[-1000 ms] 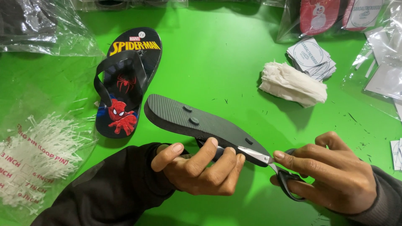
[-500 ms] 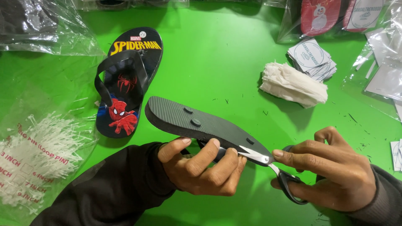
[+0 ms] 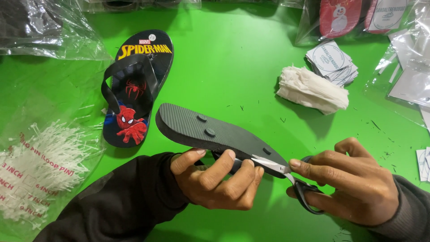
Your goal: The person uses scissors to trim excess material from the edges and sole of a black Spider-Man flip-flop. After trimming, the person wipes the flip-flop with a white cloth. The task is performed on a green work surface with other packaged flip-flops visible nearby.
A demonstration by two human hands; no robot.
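Observation:
My left hand [image 3: 217, 179] grips a black flip-flop [image 3: 210, 132] turned sole up, its ribbed underside and three round strap plugs showing. My right hand [image 3: 354, 183] holds black-handled scissors [image 3: 286, 177], whose metal blades point left and touch the flip-flop's near edge beside my left fingers. A second flip-flop [image 3: 134, 87] with a red and blue cartoon hero print lies strap up on the green table [image 3: 237, 67], up and left of my hands.
A clear bag of white plastic loop pins [image 3: 40, 166] lies at the left. A wad of white tissue [image 3: 311, 89] and a stack of round-printed paper tags [image 3: 333, 60] sit at the right, with clear bags of more sandals [image 3: 340, 15] along the far edge.
The held flip-flop and both hands have shifted slightly; the scissor blades stay at the sole's near edge.

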